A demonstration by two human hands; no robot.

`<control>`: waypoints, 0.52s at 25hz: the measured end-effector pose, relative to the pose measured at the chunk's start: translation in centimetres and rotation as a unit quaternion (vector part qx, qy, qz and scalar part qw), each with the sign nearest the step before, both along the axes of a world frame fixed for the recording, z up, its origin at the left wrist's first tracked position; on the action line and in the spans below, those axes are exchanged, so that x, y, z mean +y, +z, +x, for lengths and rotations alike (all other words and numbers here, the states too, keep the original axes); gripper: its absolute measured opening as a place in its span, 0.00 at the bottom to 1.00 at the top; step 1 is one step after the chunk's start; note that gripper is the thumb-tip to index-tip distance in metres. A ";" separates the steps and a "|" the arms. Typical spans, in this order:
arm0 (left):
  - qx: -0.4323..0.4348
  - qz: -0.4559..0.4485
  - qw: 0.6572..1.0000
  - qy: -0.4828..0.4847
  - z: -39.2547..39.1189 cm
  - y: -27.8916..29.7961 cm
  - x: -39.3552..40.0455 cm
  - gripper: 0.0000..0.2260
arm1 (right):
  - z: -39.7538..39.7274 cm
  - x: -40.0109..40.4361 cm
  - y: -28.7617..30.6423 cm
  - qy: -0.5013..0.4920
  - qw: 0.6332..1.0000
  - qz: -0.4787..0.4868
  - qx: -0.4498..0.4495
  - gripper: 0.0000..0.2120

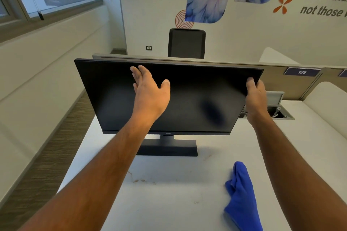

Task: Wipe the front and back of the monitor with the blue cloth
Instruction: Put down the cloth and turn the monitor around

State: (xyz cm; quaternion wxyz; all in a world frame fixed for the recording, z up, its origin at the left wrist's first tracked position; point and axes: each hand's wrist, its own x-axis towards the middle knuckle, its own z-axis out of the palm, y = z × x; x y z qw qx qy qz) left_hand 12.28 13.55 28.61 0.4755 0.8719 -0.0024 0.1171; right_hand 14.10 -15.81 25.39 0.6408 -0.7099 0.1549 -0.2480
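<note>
A black monitor (116,95) stands on its dark base (169,148) on the white desk, screen facing me and dark. My left hand (150,88) is in front of the upper middle of the screen with fingers straight and spread, holding nothing. My right hand (256,93) grips the monitor's right edge, thumb on the front bezel, fingers hidden behind. The blue cloth (241,197) lies crumpled on the desk at the near right, just left of my right forearm and apart from both hands.
The white desk (169,184) has small brown stains near its middle. A beige partition (277,84) with a "109" label runs behind the monitor, with a black chair (185,43) beyond. An open cable hatch (279,112) sits at the right. Carpeted floor lies left.
</note>
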 end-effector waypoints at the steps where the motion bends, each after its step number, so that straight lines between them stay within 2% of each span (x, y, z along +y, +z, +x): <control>1: 0.009 -0.019 1.000 -0.002 0.3 0.3 -0.3 0.38 | 0.0 -0.1 -0.1 0.004 1.000 -0.003 0.001 0.15; 8: 0.041 -0.044 0.998 -0.016 2.5 1.5 -1.4 0.41 | -2.2 -1.7 -1.7 -0.010 0.998 -0.065 -0.004 0.13; 13: 0.067 -0.040 0.997 -0.005 4.1 2.6 -0.8 0.43 | -5.8 0.4 -2.7 -0.034 0.993 -0.104 -0.034 0.14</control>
